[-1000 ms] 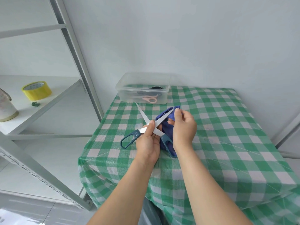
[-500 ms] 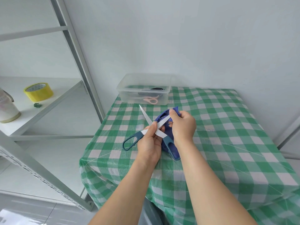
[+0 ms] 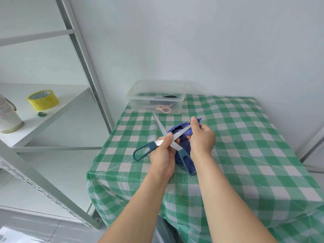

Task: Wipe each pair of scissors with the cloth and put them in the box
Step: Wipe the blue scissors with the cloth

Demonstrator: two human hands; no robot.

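Observation:
My left hand (image 3: 164,156) pinches a pair of teal-handled scissors (image 3: 142,151) at the pivot, blades spread wide apart above the table. My right hand (image 3: 201,137) grips a blue cloth (image 3: 177,130) folded round the right blade near its tip. The other blade points up and left toward the clear plastic box (image 3: 156,86) at the table's far left, which holds a pink-handled pair of scissors (image 3: 164,109) and a dark one.
The table wears a green and white checked cover (image 3: 245,155) and stands against a white wall. A metal shelf rack (image 3: 84,67) on the left carries a yellow tape roll (image 3: 43,99) and a white cup (image 3: 7,118).
My right hand has slid the cloth outward along the blade toward its tip. The scissors and my left hand have stayed nearly where they were.

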